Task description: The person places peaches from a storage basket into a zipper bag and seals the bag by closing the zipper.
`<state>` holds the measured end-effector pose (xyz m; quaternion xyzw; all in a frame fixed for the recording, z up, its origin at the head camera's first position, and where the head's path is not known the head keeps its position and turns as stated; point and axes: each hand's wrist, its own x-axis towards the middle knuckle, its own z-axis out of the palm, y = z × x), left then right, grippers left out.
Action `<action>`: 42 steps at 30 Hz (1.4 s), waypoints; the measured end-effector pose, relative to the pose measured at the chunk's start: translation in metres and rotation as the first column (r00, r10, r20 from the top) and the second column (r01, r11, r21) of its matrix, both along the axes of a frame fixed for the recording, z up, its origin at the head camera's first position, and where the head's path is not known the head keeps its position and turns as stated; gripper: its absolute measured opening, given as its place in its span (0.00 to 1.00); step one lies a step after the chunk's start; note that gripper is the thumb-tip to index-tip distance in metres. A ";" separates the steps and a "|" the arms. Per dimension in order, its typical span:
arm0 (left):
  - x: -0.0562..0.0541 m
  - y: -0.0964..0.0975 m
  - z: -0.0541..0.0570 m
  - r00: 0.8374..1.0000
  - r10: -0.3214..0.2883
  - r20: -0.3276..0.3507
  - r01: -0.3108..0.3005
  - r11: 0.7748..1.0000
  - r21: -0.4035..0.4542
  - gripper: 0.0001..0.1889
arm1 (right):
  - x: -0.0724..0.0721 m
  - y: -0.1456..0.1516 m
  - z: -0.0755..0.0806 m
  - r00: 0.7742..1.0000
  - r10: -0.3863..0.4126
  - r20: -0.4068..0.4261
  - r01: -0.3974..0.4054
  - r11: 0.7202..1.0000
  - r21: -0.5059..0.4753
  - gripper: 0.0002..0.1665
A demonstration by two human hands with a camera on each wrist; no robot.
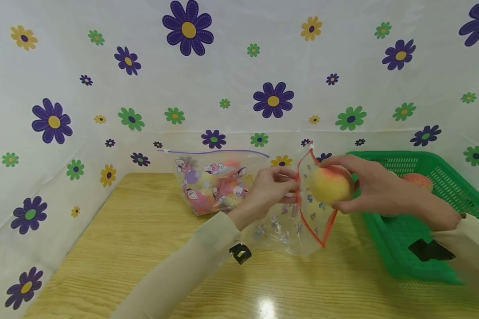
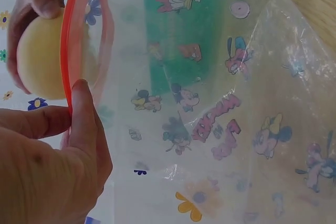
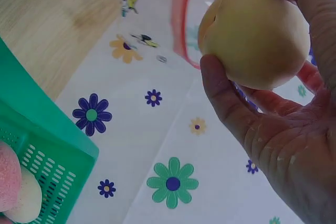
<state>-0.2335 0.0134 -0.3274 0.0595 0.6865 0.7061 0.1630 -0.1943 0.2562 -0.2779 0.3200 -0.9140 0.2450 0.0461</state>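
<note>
A clear zip bag [image 1: 279, 230] with a red zip edge and printed cartoon figures stands with its mouth spread to the right. My left hand [image 1: 268, 188] pinches the red rim between thumb and fingers, also plain in the left wrist view, where the bag [image 2: 210, 114] fills the right side. My right hand [image 1: 376, 186] grips a yellow and red peach [image 1: 332, 184] at the bag's mouth. In the right wrist view thumb and fingers curl round the peach [image 3: 257, 32], beside the red rim. Whether the peach has crossed the rim I cannot tell.
Behind my left hand, a filled zip bag [image 1: 215, 184] with a purple zip holds several colourful fruits. On the right, a green basket [image 1: 399, 266] contains a reddish fruit [image 1: 418, 180] and a pale one, partly hidden. A flowered cloth [image 1: 231, 71] backs the wooden table [image 1: 115, 230].
</note>
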 end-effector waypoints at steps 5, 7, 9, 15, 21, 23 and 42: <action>0.000 -0.001 0.000 1.000 0.025 -0.012 -0.025 0.999 0.021 0.08 | -0.001 -0.013 -0.010 0.999 -0.025 0.020 0.022 0.989 0.149 0.44; -0.001 -0.001 -0.001 0.999 0.035 -0.017 -0.035 0.999 0.025 0.08 | -0.002 -0.017 -0.014 1.000 -0.027 0.006 0.026 0.978 0.207 0.42; -0.001 -0.002 -0.001 0.999 0.040 -0.017 -0.039 0.999 0.026 0.08 | -0.002 -0.020 -0.019 1.000 -0.015 -0.008 0.016 0.966 0.259 0.41; 0.000 -0.004 -0.001 0.998 0.054 -0.041 -0.054 0.999 -0.005 0.08 | -0.005 -0.027 -0.035 0.999 0.041 0.025 -0.047 0.918 0.394 0.36; 0.004 -0.015 -0.002 0.992 0.031 -0.119 -0.043 0.994 -0.096 0.07 | -0.015 -0.028 -0.033 0.993 0.000 0.122 -0.068 0.832 0.550 0.36; 0.006 -0.017 -0.005 0.989 -0.016 -0.145 -0.004 0.990 -0.138 0.06 | -0.020 -0.026 -0.027 0.987 -0.012 0.163 -0.085 0.813 0.575 0.36; 0.011 -0.016 0.004 0.991 0.027 -0.130 -0.051 0.981 -0.187 0.11 | -0.032 -0.037 -0.042 0.986 0.002 0.164 -0.072 0.904 0.421 0.29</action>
